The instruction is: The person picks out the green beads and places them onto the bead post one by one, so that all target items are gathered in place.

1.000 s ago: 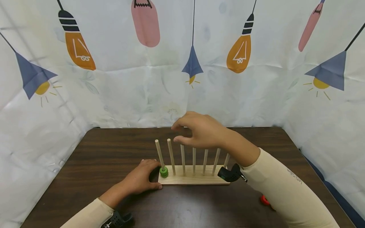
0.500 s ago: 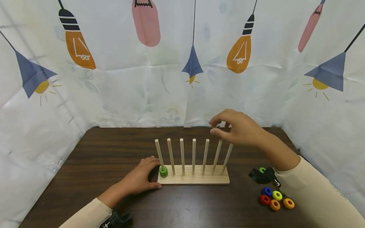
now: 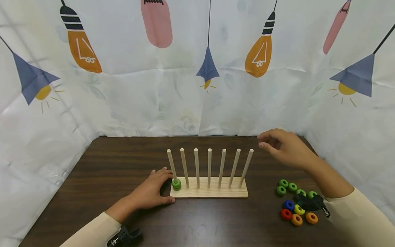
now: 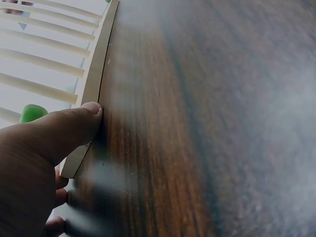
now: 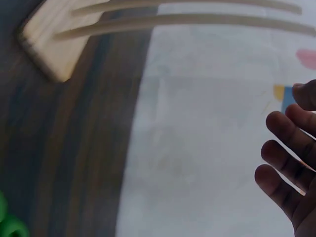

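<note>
A pale wooden peg stand (image 3: pixel 210 192) with several upright pegs sits on the table. Green rings (image 3: pixel 176 185) are stacked at the foot of its leftmost peg. My left hand (image 3: pixel 151 192) holds the stand's left end; in the left wrist view the thumb (image 4: pixel 79 121) presses its front edge and the other fingers curve around the end, partly hidden. With nothing in it, my right hand (image 3: pixel 287 147) is raised to the right of the stand, fingers loosely bent. The right wrist view shows its fingers (image 5: pixel 281 180) spread and apart from the pegs.
On the right of the dark wooden table (image 3: pixel 123 161) lie several loose green rings (image 3: pixel 292 187), a blue ring (image 3: pixel 288 205), a yellow ring (image 3: pixel 298 209), a red ring (image 3: pixel 286 214) and orange rings (image 3: pixel 311 218). A printed white cloth (image 3: pixel 148 103) hangs behind and beside the table.
My right hand has moved right, from above the pegs to beyond the stand's right end, uncovering the loose rings. The left hand has stayed on the stand.
</note>
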A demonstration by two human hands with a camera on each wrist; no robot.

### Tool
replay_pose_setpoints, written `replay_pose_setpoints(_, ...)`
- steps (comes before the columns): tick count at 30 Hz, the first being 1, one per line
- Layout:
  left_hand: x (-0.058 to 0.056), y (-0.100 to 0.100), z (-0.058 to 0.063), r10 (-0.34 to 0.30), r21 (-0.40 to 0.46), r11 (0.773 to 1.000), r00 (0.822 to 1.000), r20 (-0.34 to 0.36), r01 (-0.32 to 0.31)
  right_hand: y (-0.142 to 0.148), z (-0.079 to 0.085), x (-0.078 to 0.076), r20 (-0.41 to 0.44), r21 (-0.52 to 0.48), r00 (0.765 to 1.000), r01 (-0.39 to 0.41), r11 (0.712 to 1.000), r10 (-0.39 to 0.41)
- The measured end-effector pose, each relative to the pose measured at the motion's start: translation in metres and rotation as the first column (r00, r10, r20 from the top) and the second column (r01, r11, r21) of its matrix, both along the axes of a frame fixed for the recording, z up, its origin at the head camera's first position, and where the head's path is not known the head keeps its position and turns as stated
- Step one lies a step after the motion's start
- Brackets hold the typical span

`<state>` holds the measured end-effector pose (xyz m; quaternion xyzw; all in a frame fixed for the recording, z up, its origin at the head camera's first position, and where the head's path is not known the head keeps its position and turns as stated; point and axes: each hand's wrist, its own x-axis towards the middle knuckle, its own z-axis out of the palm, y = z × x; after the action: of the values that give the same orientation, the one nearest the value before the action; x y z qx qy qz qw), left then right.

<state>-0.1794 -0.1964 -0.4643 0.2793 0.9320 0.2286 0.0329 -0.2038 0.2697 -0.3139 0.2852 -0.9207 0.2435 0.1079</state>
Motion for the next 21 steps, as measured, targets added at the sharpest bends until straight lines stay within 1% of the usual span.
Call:
replay_pose_setpoints(2, -0.001, 0.000, 0.000, 0.000, -0.003, 1.000, 1.000, 0.000, 0.000, 0.009, -0.008, 0.002, -0.005, 0.036, 1.000, 0.026, 0.999, -0.026)
replay_pose_setpoints(4, -0.001, 0.000, 0.000, -0.003, -0.009, 1.000, 1.000, -0.003, 0.003, 0.019, -0.018, 0.005, 0.008, 0.074, 0.999, 0.050, 0.996, -0.050)
replay_pose_setpoints(7, -0.001, 0.000, 0.000, -0.009, -0.012, 1.000, 1.000, -0.006, 0.009, 0.032, -0.033, 0.011, 0.049, 0.129, 0.995, 0.085, 0.988, -0.092)
replay_pose_setpoints(10, 0.000, -0.001, 0.001, -0.011, -0.012, 1.000, 1.000, -0.007, 0.011, 0.045, -0.047, 0.016, 0.112, 0.161, 0.987, 0.098, 0.982, -0.117)
replay_pose_setpoints(12, 0.000, -0.001, 0.001, -0.010, -0.013, 1.000, 1.000, -0.002, 0.010, 0.053, -0.056, 0.018, 0.158, 0.171, 0.978, 0.109, 0.979, -0.137)
replay_pose_setpoints(16, 0.000, -0.001, 0.002, -0.012, -0.010, 1.000, 1.000, 0.007, 0.012, 0.067, -0.073, 0.021, 0.254, 0.182, 0.952, 0.128, 0.975, -0.173)
replay_pose_setpoints(19, 0.001, -0.001, 0.003, -0.018, -0.003, 1.000, 1.000, 0.013, 0.018, 0.076, -0.084, 0.023, 0.289, 0.185, 0.942, 0.122, 0.975, -0.173)
replay_pose_setpoints(21, 0.001, -0.002, 0.003, -0.022, 0.003, 1.000, 1.000, 0.010, 0.022, 0.080, -0.091, 0.026, 0.295, 0.186, 0.941, 0.115, 0.976, -0.167)
